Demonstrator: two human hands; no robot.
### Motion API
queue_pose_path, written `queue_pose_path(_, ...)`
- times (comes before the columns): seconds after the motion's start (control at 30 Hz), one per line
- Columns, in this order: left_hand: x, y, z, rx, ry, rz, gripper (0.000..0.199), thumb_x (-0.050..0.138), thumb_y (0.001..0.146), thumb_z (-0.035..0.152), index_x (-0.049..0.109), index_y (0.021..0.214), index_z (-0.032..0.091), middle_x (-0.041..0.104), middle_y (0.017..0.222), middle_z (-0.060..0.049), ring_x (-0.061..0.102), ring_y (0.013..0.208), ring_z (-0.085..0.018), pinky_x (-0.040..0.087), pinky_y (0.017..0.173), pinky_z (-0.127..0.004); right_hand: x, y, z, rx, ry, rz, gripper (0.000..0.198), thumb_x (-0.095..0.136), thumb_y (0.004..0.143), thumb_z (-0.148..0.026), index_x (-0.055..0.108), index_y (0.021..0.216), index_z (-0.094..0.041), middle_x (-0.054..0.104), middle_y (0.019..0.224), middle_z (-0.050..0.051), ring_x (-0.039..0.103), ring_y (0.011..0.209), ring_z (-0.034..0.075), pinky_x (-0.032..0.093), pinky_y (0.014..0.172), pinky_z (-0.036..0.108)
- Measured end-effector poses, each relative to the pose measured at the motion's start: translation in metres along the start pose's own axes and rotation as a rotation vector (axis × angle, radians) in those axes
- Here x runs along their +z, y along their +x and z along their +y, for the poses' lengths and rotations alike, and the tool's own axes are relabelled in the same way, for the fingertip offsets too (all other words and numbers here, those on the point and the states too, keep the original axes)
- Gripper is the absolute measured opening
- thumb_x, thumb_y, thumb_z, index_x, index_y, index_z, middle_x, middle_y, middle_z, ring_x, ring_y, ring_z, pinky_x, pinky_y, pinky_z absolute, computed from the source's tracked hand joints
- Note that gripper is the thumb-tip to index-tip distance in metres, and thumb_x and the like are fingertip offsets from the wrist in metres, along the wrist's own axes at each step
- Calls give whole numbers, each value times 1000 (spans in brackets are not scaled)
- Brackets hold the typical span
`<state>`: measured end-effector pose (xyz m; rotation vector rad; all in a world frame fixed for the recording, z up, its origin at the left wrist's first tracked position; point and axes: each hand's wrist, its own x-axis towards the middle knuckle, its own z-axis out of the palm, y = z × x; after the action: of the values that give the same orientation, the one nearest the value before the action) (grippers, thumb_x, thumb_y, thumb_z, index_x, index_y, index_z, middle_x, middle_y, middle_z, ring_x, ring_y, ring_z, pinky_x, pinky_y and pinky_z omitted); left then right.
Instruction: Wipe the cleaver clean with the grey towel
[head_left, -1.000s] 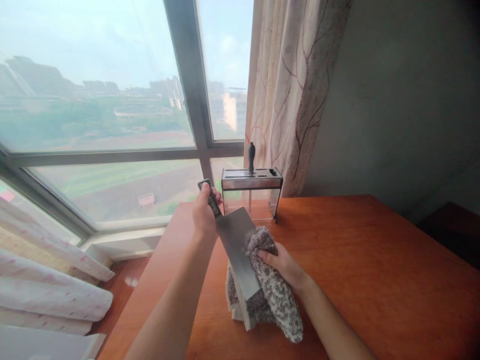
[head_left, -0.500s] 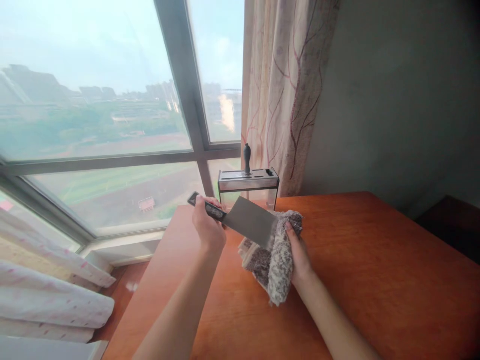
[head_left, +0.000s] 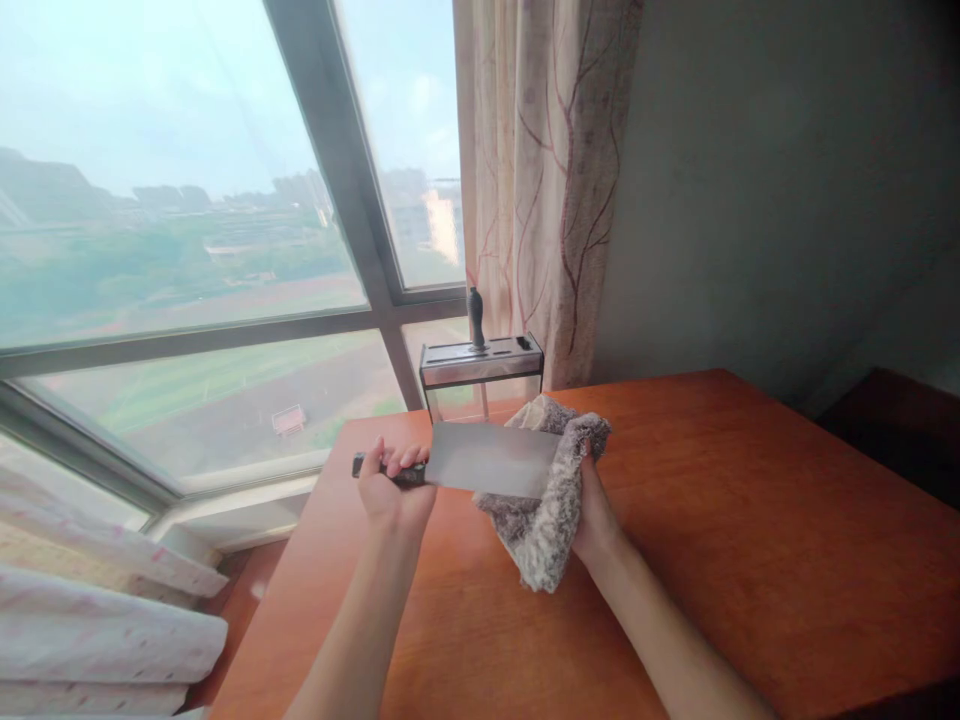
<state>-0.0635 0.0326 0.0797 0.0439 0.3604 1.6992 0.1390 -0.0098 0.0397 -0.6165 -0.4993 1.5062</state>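
Observation:
My left hand (head_left: 396, 492) is closed around the black handle of a cleaver (head_left: 491, 458), whose broad grey blade points right, nearly level, above the table. In my right hand (head_left: 598, 505) is a fluffy grey and white cloth (head_left: 551, 530), folded over the blade's far end, so the tip is hidden. Part of the cloth shows behind the blade's upper edge and part hangs below it. Most of my right fingers are out of sight behind the cloth. Just beyond the cleaver stands a clear-sided knife block (head_left: 480, 362) with a metal top; one dark handle sticks up from it.
The reddish-brown wooden table (head_left: 720, 530) spreads under my hands and to the right. Large window panes (head_left: 172, 240) lie ahead and left, a patterned curtain (head_left: 547, 190) behind the knife block, and a white curtain (head_left: 105, 620) at lower left. A dark wall (head_left: 750, 220) is at right.
The cleaver has turned from slanting down to the right to almost level, my left hand dropping slightly leftward. More cloth now shows behind the blade. The view has shifted slightly right.

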Motion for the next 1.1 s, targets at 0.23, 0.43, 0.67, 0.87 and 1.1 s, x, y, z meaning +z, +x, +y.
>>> queue_pose_path(0.23, -2, 2, 19, 122, 19, -18, 28, 54, 70, 12, 32, 54, 18, 31, 39, 9, 41, 40, -7, 40, 54, -21, 6, -12, 17, 235, 146, -85, 41, 65, 75, -49, 64, 106, -23, 69, 108, 4, 62, 103, 27, 47, 89, 42)
queue_pose_path(0.43, -13, -4, 12, 152, 322, -92, 17, 58, 71, 17, 51, 56, 16, 52, 54, 4, 54, 60, -10, 46, 66, -23, 0, -7, 16, 98, 78, 73, 33, 69, 73, -42, 66, 101, -24, 72, 93, 0, 65, 86, 21, 49, 83, 35)
queue_pose_path(0.67, -28, -15, 6, -71, 776, -391, 26, 55, 82, 35, 69, 83, 13, 64, 64, -4, 55, 56, -14, 43, 54, -25, -9, 4, -10, 166, 157, 90, 51, 53, 77, -62, 66, 108, -23, 72, 98, 5, 64, 97, 27, 50, 87, 42)
queue_pose_path(0.87, -31, -16, 11, -280, 807, -416, 33, 50, 83, 43, 67, 94, 16, 65, 60, -6, 55, 45, -14, 36, 45, -23, -11, 6, -16, 129, 194, 51, 48, 54, 78, -60, 65, 109, -25, 73, 99, 3, 64, 101, 27, 48, 92, 44)
queue_pose_path(1.1, -35, -12, 19, -362, 818, -432, 30, 50, 85, 40, 66, 94, 17, 69, 66, -10, 59, 52, -15, 40, 50, -21, -10, 5, -21, 66, 178, -6, 49, 52, 80, -60, 63, 115, -26, 70, 108, 2, 60, 109, 26, 44, 98, 44)
